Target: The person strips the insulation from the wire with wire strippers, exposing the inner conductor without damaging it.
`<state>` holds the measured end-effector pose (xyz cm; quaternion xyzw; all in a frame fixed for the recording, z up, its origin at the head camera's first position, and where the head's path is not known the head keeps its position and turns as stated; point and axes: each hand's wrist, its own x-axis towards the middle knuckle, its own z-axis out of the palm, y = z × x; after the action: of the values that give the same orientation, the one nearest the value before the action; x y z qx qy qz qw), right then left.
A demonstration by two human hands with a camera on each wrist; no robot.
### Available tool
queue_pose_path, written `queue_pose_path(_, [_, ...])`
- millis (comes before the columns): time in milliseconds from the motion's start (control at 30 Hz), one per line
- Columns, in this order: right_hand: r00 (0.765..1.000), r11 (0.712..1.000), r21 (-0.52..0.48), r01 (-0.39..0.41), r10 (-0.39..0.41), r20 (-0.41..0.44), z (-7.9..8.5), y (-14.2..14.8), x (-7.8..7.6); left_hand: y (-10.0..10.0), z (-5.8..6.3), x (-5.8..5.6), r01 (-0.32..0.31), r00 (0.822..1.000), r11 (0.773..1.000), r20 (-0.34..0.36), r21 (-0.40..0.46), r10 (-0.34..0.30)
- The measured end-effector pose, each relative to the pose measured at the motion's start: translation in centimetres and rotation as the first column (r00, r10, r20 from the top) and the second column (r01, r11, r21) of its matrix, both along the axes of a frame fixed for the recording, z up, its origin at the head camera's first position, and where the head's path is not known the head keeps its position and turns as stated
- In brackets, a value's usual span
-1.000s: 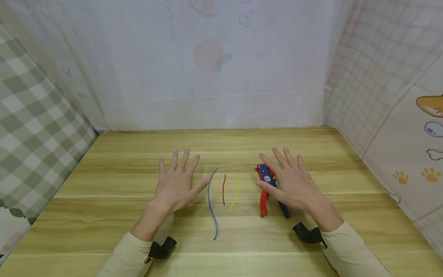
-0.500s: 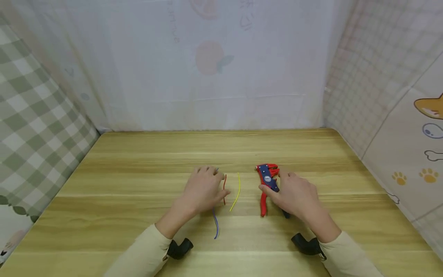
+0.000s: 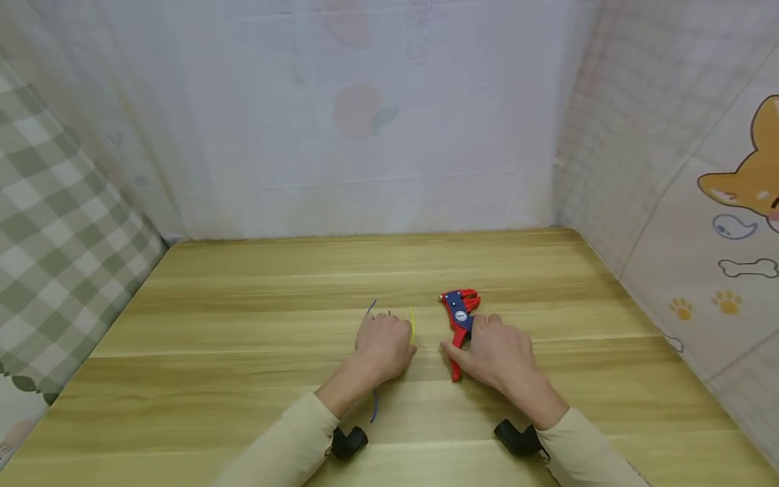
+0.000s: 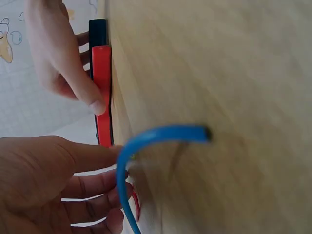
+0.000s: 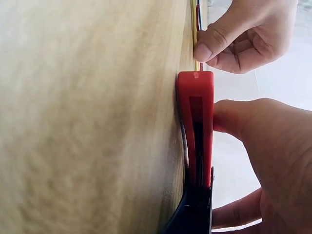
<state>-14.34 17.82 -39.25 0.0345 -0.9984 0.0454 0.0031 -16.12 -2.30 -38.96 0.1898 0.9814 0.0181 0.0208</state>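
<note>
My left hand (image 3: 385,345) reaches over three thin wires on the wooden table, its thumb and forefinger pinching at the yellow wire (image 3: 412,323). Most of the red wire (image 4: 136,206) is hidden under this hand in the head view. The blue wire (image 3: 374,409) shows at both ends, its middle covered; in the left wrist view it curves close to the lens. My right hand (image 3: 502,352) holds the red and dark blue wire stripper (image 3: 458,308) by its handles. The thumb lies on the red handle (image 5: 196,97); the dark handle is mostly covered.
The wooden table (image 3: 243,297) reaches back to a white printed curtain (image 3: 365,169). Green checked cloth (image 3: 61,237) hangs at the left, and a patterned cloth (image 3: 645,203) at the right. A black wrist mount (image 3: 349,443) sits beside the left sleeve, another black mount (image 3: 517,438) beside the right.
From spread flat, both hands have curled. My left hand has moved right across the blue and red wires to the yellow one. My right hand has drawn back onto the wire stripper's handles.
</note>
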Motion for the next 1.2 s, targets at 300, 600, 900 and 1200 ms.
queue_pose_path(300, [0.997, 0.992, -0.121, 0.042, -0.033, 0.071, -0.1, 0.8, -1.1, 0.5, -0.2, -0.2, 0.014, 0.999, 0.999, -0.044, 0.039, -0.013])
queue_pose_path(600, [0.981, 0.895, -0.429, 0.119, -0.040, 0.189, 0.2, 2.4, -2.4, 0.1, 0.2, 0.0, -0.011, 1.000, 0.984, 0.019, 0.177, 0.008])
queue_pose_path(900, [0.917, 0.313, -0.901, 0.301, 0.164, 0.363, 0.2, 4.5, -3.4, -2.4, 1.6, 0.6, -0.024, 1.000, 0.883, 0.012, 0.469, 0.020])
queue_pose_path(1200, [0.808, -0.084, -0.961, 0.265, 0.563, 0.174, 0.6, 5.5, -3.4, -4.3, 2.7, -0.5, -0.004, 1.000, 0.770, -0.008, 0.638, 0.012])
